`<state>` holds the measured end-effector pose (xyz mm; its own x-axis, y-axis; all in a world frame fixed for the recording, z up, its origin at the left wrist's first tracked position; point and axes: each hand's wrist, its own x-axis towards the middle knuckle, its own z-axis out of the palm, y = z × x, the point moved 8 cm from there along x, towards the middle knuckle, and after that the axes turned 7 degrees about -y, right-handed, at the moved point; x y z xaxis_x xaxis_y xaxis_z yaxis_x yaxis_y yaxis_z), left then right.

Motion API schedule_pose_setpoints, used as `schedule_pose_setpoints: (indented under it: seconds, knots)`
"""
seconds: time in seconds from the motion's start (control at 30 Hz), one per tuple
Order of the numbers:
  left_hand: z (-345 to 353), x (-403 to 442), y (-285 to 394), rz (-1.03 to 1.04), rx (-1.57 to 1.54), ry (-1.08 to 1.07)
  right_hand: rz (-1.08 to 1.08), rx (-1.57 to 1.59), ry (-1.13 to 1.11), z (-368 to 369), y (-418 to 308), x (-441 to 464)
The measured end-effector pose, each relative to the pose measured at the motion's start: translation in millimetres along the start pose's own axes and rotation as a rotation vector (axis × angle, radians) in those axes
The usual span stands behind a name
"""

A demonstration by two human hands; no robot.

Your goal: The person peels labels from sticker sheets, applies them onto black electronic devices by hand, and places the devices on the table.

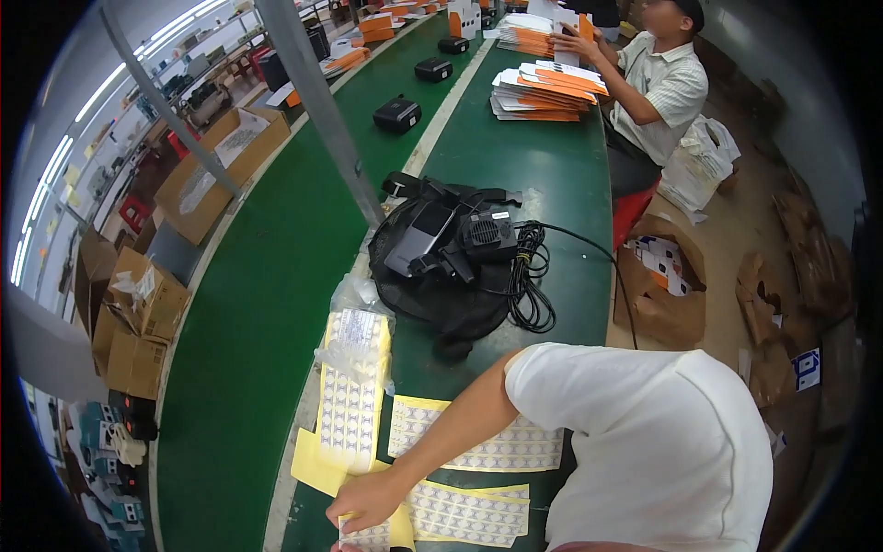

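Note:
My right hand (368,498) reaches in from the right, fingers bent and pressed together at the edge of a small label sheet (366,537) by the bottom edge. Only a sliver of my left hand (346,547) shows below it; its fingers are cut off by the frame. Yellow backing paper (317,465) lies beside my right hand. Above it is a long stack of label sheets (349,419), its far end under a clear plastic bag (361,297). More label sheets (474,515) lie to the right, and another group (515,445) lies partly beneath my forearm.
A black bag (414,299) with a device and coiled cable (532,276) lies ahead. Beyond are orange-white flat boxes (543,92) and a co-worker (664,83) handling one. Black cases (397,114) sit on the green belt (248,313). A metal post (322,106) rises at its edge.

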<state>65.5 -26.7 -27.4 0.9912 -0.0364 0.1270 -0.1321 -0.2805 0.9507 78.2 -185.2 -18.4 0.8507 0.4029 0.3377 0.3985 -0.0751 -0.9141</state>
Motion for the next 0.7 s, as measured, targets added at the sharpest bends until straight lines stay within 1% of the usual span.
schedule_pose_setpoints:
  seconds: [0.37, 0.47, 0.53, 0.63, 0.7]
  knots:
    - [0.3, -1.9, 6.4, 0.069, -0.002, -0.005, 0.010, 0.001, 0.009, -0.4, 0.8, 0.0]
    - [0.1, -3.0, 8.9, 0.040, 0.018, -0.001, -0.004, 0.001, 0.019, -0.5, -0.1, 0.2]
    - [0.4, -2.7, 9.0, 0.059, 0.004, 0.004, 0.035, -0.009, 0.010, -1.6, -0.1, -0.6]
    - [-1.3, -0.9, 0.3, 0.070, -0.005, -0.011, -0.020, -0.042, 0.031, -1.8, -3.4, -1.5]
    - [1.0, 1.1, -1.4, 0.064, 0.000, -0.034, -0.021, -0.036, 0.027, -1.2, -2.0, -1.5]
